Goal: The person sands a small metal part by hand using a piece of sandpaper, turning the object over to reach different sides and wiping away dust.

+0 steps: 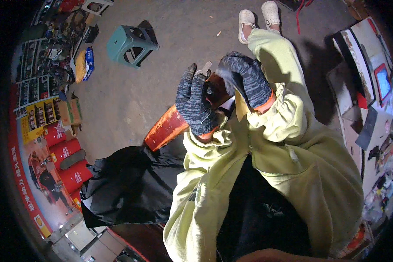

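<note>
My left hand point(198, 103), in a grey knitted glove with an orange cuff, is in front of my body. A small pale flat tool point(203, 69), perhaps a wrench end, sticks out between its fingers. My right hand point(247, 77), in a matching glove, is curled and partly blurred. What lies inside its fingers is hidden. Between the hands shows a dark reddish-brown part point(216, 90) with a round dark spot like a bolt head. A worn orange-red panel point(166, 128) slants down behind my left wrist. Its lower end meets a black cover point(131, 185).
A green plastic stool point(127, 46) stands on the concrete floor point(118, 108). Along the left are red containers point(73, 175), a cardboard box point(72, 111) and a yellow-and-blue package point(85, 64). At right, a cluttered surface point(376, 131) holds a lit screen device point(382, 82).
</note>
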Tool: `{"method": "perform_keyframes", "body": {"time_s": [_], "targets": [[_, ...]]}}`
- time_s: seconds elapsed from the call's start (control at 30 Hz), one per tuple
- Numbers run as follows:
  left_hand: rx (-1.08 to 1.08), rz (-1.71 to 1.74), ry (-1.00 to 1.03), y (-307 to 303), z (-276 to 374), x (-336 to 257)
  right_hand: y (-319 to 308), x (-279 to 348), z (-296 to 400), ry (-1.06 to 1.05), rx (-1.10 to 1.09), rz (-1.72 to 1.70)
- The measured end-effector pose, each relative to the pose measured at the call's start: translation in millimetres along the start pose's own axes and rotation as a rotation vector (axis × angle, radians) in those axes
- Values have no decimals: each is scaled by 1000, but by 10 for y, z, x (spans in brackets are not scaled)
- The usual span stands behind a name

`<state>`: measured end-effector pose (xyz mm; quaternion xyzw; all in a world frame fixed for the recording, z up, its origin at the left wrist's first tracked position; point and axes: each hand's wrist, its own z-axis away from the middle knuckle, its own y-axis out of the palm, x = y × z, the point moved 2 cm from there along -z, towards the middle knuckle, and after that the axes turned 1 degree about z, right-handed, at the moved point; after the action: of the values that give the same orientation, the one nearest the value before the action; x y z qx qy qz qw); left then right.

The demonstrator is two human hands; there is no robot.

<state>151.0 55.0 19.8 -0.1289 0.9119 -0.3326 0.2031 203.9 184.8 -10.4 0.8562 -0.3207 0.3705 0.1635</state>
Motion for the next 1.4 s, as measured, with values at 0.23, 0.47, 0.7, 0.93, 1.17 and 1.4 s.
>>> {"method": "perform_keyframes", "body": {"time_s": [0.23, 0.47, 0.7, 0.93, 1.17, 1.4], "targets": [[-162, 801, -861, 10, -13, -71, -7, 0, 26, 773, -15, -824], [59, 240, -19, -60, -5, -31, -71, 164, -9, -239, 146, 487], [45, 1049, -743, -38, -56, -206, -136, 201, -41, -163, 161, 435], [106, 805, -497, -12, 37, -104, -152, 247, -56, -178, 150, 411], [96, 381, -158, -1, 59, -45, -156, 307, -74, -140, 153, 352], [30, 496, -290, 42, 130, 11, -122, 294, -39, -157, 187, 285]]}}
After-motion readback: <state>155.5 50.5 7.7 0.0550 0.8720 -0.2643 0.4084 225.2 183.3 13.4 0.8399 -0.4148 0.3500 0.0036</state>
